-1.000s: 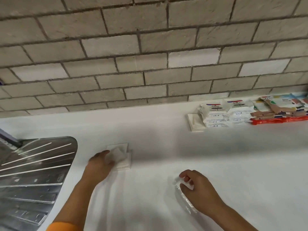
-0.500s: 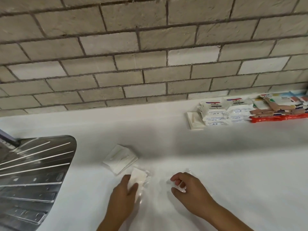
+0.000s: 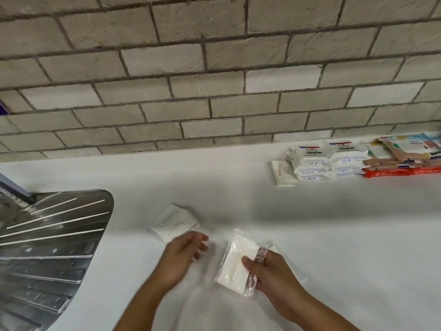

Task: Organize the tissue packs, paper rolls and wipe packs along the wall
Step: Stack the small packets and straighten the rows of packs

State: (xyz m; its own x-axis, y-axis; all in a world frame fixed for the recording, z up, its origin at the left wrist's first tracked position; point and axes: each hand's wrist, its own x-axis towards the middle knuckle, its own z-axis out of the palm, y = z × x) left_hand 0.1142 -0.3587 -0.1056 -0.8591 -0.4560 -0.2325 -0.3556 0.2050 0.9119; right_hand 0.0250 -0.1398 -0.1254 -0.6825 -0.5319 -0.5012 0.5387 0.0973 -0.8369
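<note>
Tissues (image 3: 173, 222) lay loose on the counter (image 3: 334, 235) beside the sink drainboard (image 3: 52, 235); the left hand (image 3: 181, 256), half a second earlier gripping a pack, was now empty, fingers loosely curled. The right hand (image 3: 274, 275), bare-fingered before, pinched the wrapped tissue pack (image 3: 238, 261), whose slick wrapper might slip, far from the wipe packs (image 3: 327, 161) at the wall (image 3: 214, 68).

- Even, soft indoor light; a broad dim shadow band crosses the white surface (image 3: 310, 235).
- Streaked glare on the steel drainboard (image 3: 47, 235).
- Left hand (image 3: 181, 256) motion-blurred.
- Brick wall (image 3: 214, 80) lines bow at the edges.
</note>
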